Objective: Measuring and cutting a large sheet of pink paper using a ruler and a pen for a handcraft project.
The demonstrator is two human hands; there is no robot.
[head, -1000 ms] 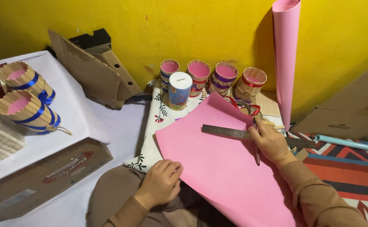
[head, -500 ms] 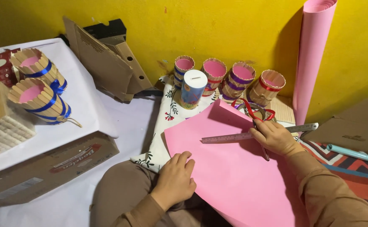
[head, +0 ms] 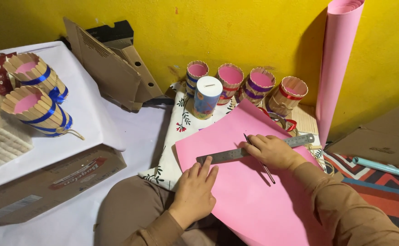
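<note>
The left hand (head: 194, 191) presses flat, fingers spread, on a long steel ruler (head: 254, 149) that runs left-right, slightly tilted, across the pink paper sheet (head: 249, 200); the right hand (head: 272, 152) grips a thin pencil (head: 259, 159).

The ruler (head: 254, 149) is dull grey metal. The pink sheet (head: 249, 200) under it is smooth, matt paper. At 12 o'clock, the little pots (head: 230, 79) are rough wooden sticks with shiny ribbons. The box (head: 49, 184) is plain brown cardboard.

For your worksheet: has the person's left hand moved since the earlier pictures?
Yes. The left hand has come up off the lap onto the pink paper, its fingertips now at the metal ruler.
</note>
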